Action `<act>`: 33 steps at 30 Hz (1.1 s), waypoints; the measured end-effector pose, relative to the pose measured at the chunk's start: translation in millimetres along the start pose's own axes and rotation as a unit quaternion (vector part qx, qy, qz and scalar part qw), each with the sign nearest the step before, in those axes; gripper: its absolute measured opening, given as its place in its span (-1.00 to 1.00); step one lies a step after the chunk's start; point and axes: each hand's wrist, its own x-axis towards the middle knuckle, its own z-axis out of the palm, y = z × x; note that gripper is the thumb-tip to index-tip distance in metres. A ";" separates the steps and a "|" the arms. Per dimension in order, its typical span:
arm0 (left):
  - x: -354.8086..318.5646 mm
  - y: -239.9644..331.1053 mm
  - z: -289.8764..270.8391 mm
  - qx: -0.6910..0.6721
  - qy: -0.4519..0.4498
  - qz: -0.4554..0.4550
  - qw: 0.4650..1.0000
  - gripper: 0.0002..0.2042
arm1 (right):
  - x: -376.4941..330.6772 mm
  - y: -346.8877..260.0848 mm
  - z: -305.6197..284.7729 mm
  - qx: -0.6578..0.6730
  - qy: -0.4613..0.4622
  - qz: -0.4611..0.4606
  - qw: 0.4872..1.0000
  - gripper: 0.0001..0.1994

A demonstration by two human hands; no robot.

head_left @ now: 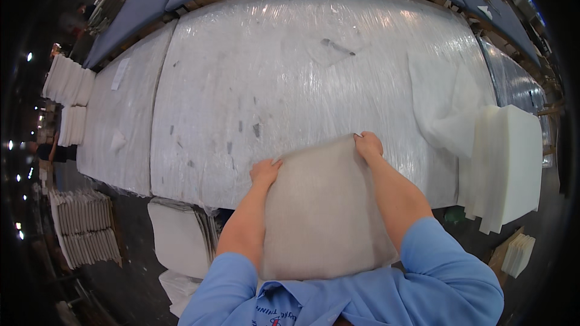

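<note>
Sheet: grey fabric panel (323, 211), draped from the person's chest onto the surface (290, 72) edge.
Left hand (264, 172): fingers closed on the far-left corner.
Right hand (368, 144): fingers closed on the far-right corner, slightly farther out.
Long axis: runs away from the body.

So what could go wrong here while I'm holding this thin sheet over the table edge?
The thin grey sheet is gripped only at its far corners by the left hand and right hand, so it may sag or fold as it goes down. The table's plastic wrap looks wrinkled and could snag it. The stack of white pads overhangs the table's right end and might get knocked off.
</note>
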 end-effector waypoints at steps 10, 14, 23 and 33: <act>14.8 29.6 17.7 0.018 0.091 -0.058 0.994 -0.53 | -5.5 -8.4 6.4 0.025 0.057 0.035 0.997 -0.64; 25.6 29.3 19.3 -0.006 0.122 -0.039 0.992 -0.54 | 7.4 -10.7 11.9 0.021 0.042 0.040 0.998 -0.65; 33.6 26.9 28.7 -0.021 0.128 -0.046 0.990 -0.55 | 21.1 -10.0 22.9 -0.010 0.029 0.000 1.000 -0.66; 6.1 26.3 11.1 -0.028 0.145 -0.044 0.988 -0.52 | 8.5 -14.9 2.1 0.052 0.013 -0.019 0.998 -0.66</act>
